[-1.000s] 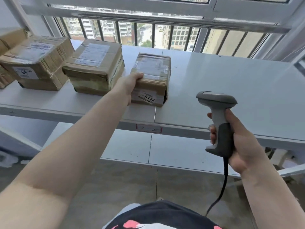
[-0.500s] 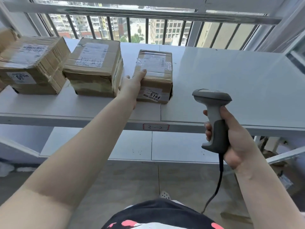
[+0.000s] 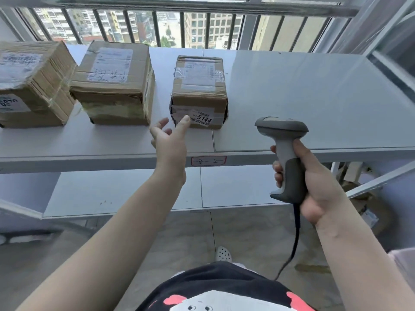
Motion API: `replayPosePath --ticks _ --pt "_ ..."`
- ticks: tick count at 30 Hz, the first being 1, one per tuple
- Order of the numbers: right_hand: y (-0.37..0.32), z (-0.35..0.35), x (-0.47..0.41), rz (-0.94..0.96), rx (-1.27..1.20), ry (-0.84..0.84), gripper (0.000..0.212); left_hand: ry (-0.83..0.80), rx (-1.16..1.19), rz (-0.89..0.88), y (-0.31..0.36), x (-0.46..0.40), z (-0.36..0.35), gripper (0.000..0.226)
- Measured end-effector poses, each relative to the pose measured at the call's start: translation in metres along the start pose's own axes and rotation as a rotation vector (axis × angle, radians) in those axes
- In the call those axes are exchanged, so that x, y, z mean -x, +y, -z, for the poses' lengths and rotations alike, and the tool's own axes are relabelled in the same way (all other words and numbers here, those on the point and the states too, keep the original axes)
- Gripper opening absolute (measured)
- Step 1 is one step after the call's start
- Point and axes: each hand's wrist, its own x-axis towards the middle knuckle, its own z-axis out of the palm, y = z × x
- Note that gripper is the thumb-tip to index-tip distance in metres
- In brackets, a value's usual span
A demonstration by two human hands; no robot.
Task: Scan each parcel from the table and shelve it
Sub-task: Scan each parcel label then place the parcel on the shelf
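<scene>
A small cardboard parcel [image 3: 199, 90] with a white "5144" label on its near face stands on the white upper shelf [image 3: 303, 104]. My left hand [image 3: 169, 136] hovers just in front of its lower left corner, fingers spread, holding nothing; the thumb tip overlaps the label. My right hand [image 3: 314, 187] grips a grey barcode scanner [image 3: 285, 153] by the handle, to the right of the parcel and in front of the shelf edge. The scanner's black cable hangs down.
Two bigger cardboard parcels [image 3: 114, 84] [image 3: 31, 84] stand left of the small one on the same shelf. A tag reading "3-2" [image 3: 208, 161] marks the shelf edge. A lower white shelf [image 3: 125, 191] lies beneath. Window bars [image 3: 157, 25] rise behind. The shelf's right half is bare.
My left hand has let go of the small parcel and drawn back toward me, fingers now apart. The scanner hand has stayed roughly in place.
</scene>
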Motion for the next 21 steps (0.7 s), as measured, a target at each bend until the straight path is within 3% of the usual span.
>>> replayPosePath --ticks 4,8,12,21 --pt "0.013 0.014 0.024 -0.015 -0.009 0.053 0.05 -0.166 -0.02 0.039 -0.029 0.033 0.003 0.026" --pt "0.032 0.036 0.053 -0.074 -0.041 0.155 0.052 -0.367 -0.102 0.202 -0.069 0.045 -0.003 0.007" --pt "0.051 0.063 0.08 -0.129 -0.091 0.267 0.046 -0.526 -0.219 0.314 -0.1 0.059 -0.02 0.012" --pt "0.076 0.12 0.144 -0.093 -0.24 0.473 0.046 -0.769 -0.349 0.349 -0.133 0.114 -0.07 0.008"
